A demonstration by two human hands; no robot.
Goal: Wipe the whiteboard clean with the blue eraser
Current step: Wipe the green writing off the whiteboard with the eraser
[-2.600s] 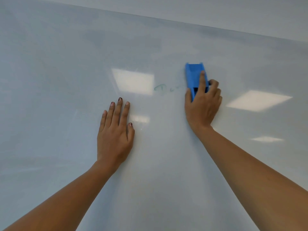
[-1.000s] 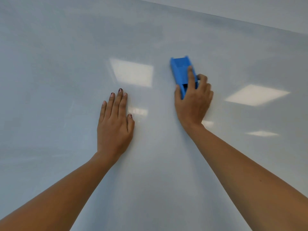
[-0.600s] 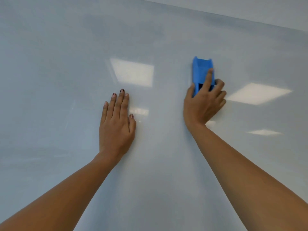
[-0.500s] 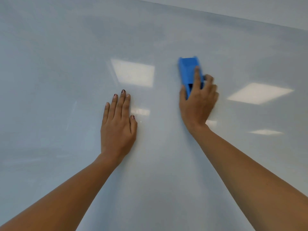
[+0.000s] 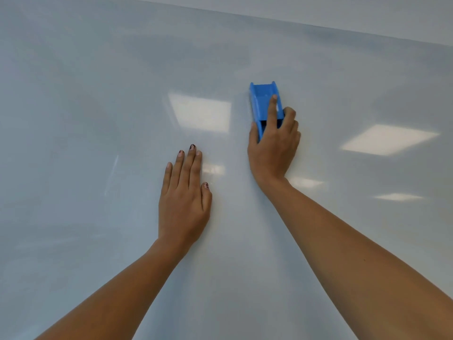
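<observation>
R hand (image 5: 272, 146) gripped the blue eraser (image 5: 263, 103), index finger pressed along its back, pad flat on the whiteboard (image 5: 98, 94), just right of the glare patch. L hand (image 5: 183, 200) lay flat w/ fingers straight, bracing on the board. No marks visible nearby. Risk: uneven pressure could tilt the eraser, skipping faint residue hidden by glare; L palm might smudge.

The right hand (image 5: 272, 148) covers the lower end of the blue eraser (image 5: 263, 101), whose wiping face lies unseen against the whiteboard (image 5: 98, 119). Below the eraser, the left forearm (image 5: 117, 303) and right forearm (image 5: 355, 253) run out of frame; the left hand (image 5: 183, 202) hides its palm.
</observation>
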